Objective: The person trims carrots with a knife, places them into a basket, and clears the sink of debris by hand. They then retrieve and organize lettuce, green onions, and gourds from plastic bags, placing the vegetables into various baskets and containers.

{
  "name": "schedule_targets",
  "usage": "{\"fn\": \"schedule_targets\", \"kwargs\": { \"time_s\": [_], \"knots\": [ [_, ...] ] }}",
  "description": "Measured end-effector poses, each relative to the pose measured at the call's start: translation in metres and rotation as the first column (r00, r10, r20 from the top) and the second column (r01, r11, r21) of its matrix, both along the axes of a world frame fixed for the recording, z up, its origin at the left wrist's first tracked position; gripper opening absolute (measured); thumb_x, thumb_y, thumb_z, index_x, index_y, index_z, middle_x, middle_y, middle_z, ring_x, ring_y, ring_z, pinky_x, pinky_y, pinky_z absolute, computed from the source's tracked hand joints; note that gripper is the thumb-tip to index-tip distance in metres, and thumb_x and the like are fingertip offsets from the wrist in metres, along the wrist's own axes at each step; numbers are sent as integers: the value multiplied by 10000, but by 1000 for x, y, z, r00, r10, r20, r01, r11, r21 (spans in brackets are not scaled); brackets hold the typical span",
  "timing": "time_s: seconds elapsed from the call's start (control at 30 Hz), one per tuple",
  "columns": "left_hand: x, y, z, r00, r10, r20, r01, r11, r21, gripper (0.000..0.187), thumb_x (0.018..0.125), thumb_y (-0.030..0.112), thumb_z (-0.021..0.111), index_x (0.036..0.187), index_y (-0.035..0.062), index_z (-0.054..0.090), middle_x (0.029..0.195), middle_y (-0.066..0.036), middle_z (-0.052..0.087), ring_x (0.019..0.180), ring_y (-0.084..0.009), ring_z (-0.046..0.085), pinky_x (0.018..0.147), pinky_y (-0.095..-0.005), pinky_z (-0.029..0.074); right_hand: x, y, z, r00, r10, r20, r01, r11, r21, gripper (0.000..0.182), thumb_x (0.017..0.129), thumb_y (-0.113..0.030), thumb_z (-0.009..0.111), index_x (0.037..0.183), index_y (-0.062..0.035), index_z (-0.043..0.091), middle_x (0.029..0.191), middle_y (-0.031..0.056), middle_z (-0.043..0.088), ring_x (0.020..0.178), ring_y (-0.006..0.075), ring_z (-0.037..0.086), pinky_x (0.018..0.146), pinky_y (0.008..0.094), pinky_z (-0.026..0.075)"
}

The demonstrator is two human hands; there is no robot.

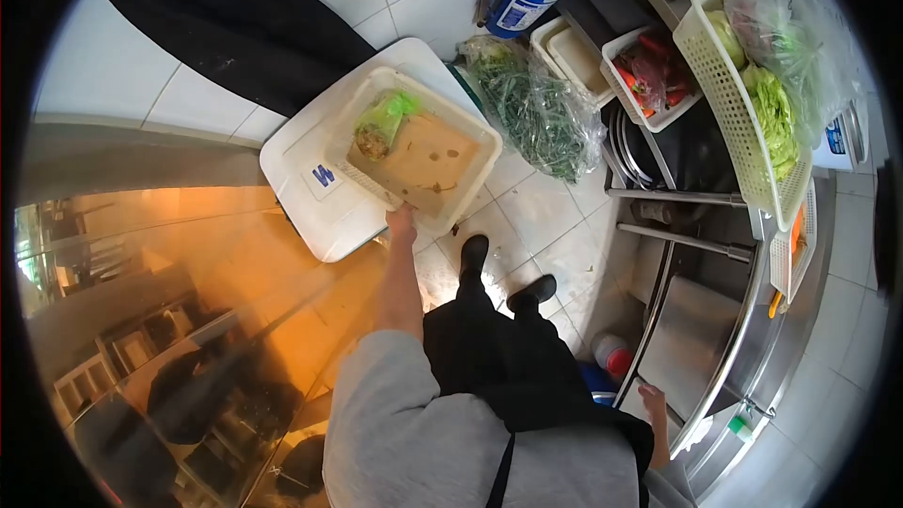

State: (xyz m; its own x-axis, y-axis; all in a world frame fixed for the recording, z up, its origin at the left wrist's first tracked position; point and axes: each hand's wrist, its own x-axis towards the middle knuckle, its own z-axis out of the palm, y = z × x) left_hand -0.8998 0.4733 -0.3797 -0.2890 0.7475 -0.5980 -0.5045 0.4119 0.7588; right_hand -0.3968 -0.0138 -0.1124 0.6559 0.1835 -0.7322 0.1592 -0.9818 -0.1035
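With its fingers closed over the near rim, my left hand (pixel 402 221) grips a cream plastic tub (pixel 484 146). The tub rests on a white lid (pixel 306 193) with a blue mark, overhanging its right side. Inside lies a green plastic bag (pixel 381 122) with something brown in it, and dark bits are scattered over the tub's bottom. My right hand (pixel 651 404) hangs low at my side, close to the steel rack, with loosely bent, open fingers and nothing visible in it.
A bag of leafy greens (pixel 541 108) lies right of the tub. Farther right, a steel rack (pixel 696 315) carries a long basket (pixel 729 99) of lettuce and a bin of red vegetables (pixel 654 80). A blue cylinder (pixel 527 0) stands behind. A glass-like orange surface (pixel 226 254) is left.
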Motion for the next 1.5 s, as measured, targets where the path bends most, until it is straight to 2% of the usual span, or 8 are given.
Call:
{"fn": "schedule_targets", "kwargs": {
  "time_s": [0.2,0.4,0.63,0.77,0.93,1.0,1.27,1.5],
  "knots": [
    [18,-27,38,999,4,44,0,996,-93,365,701,-49,506,1064,-23,482,892,-83,553,756,-214,549,684,-330,474,-4,45,-23,861,492,130,-505,857,100,377,743,-244,637,1026,3,600,860,171,641,856,255,622,753,330,471],
    [44,-87,114,955,-293,-50,291,956,-46,420,710,-37,468,1128,-67,443,1035,-153,547,929,-231,543,810,-327,441,-62,179,31,854,312,417,-482,775,408,312,763,-160,627,1034,-7,595,1004,175,596,957,320,566,821,359,441],
    [90,-79,189,522,-814,-254,830,554,-68,429,703,-29,427,1127,-74,472,1042,-146,556,898,-215,556,773,-312,448,-107,289,49,679,386,624,-734,375,566,393,699,-83,663,1077,-40,566,1122,174,528,1078,336,464,899,392,402],
    [152,-72,229,239,-904,-354,969,246,25,411,703,-40,402,1098,-84,503,1015,-138,585,892,-203,577,778,-306,455,-83,316,8,222,483,847,-899,438,-14,552,789,-66,471,1325,-104,343,1296,197,398,1226,314,332,996,408,295],
    [226,-82,249,-7,-942,-336,996,24,-87,389,701,-46,396,1067,-82,523,989,-141,600,899,-199,579,783,-302,451,-36,291,18,306,701,644,-734,605,-310,753,814,-79,455,1407,-110,-9,1308,251,355,1264,351,269,1038,443,189],
    [250,-88,248,-55,-864,-500,996,-15,-84,223,721,48,490,888,-80,562,764,-120,597,693,-138,552,592,-295,440,-14,268,16,348,665,661,-714,644,-273,775,804,-92,476,1407,-113,-10,1280,253,380,1249,365,287,1039,448,176],
    [317,-127,269,-181,-868,-462,980,-122,-156,300,701,0,451,969,-81,560,776,-111,612,679,-155,555,613,-292,445,42,199,9,669,394,630,-610,775,162,489,589,-191,700,1023,-60,515,1004,117,471,1041,290,433,922,402,304],
    [334,-138,261,-234,-847,-477,970,-175,-167,284,714,4,452,963,-63,570,797,-102,606,672,-134,542,591,-291,439,71,165,-7,659,236,714,-605,731,317,261,653,-187,635,870,-60,565,833,125,559,869,288,535,803,387,396]
  ]
}}
